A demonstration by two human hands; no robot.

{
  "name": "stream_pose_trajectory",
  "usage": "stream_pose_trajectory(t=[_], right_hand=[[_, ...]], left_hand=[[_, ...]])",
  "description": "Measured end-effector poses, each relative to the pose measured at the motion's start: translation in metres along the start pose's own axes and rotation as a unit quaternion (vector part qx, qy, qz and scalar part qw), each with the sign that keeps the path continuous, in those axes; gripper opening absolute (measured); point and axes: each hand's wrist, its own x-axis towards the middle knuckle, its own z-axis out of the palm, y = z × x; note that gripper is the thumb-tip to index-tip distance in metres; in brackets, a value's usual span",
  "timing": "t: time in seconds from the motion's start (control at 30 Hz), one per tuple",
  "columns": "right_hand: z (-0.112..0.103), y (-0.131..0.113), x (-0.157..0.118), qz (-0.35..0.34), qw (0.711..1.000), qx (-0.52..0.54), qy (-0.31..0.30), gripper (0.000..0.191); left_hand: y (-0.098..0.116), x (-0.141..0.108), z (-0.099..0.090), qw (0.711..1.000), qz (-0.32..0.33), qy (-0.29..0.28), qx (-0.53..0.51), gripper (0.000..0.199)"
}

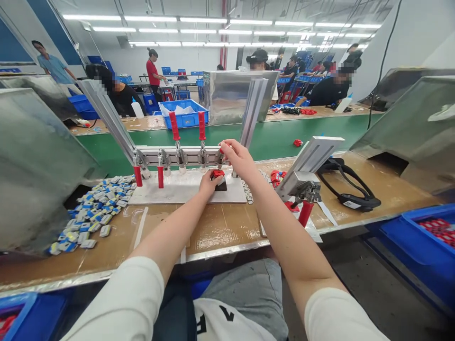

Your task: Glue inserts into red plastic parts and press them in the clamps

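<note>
My left hand (207, 183) is closed on a small red plastic part (218, 173) that sits on a black block (222, 184) on the white base board (170, 193). Just above it, my right hand (237, 155) is wrapped round the red handle of the rightmost toggle clamp (220, 156), most of the handle hidden by the fingers. Along the same metal rail stand several more toggle clamps; two red handles (202, 126) point up and two others (160, 177) hang down.
Small white, blue and yellow pieces (95, 208) are heaped at left. On the right are a second clamp fixture (302, 175), red parts (277, 178) and a black headband device (350, 189). A green belt (170, 141) runs behind; co-workers sit beyond it. Blue bins (419, 237) flank the bench.
</note>
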Motion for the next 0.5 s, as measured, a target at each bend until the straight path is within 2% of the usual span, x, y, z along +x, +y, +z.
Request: stream_pose_trajectory(t=[0.13,0.27,0.5], right_hand=[[0.002,0.003,-0.020,-0.026,0.999,-0.012,-0.017,0.036],[0.009,0.021,-0.048,-0.031,0.998,-0.027,-0.043,0.023],[0.022,0.062,-0.063,-0.021,0.999,0.020,-0.043,0.026]], left_hand=[[-0.002,0.011,-0.002,0.999,-0.010,-0.040,-0.015,0.037],[-0.005,0.014,-0.010,0.996,-0.009,-0.079,-0.030,0.034],[-0.013,0.017,-0.012,0.993,-0.001,-0.110,-0.045,0.036]])
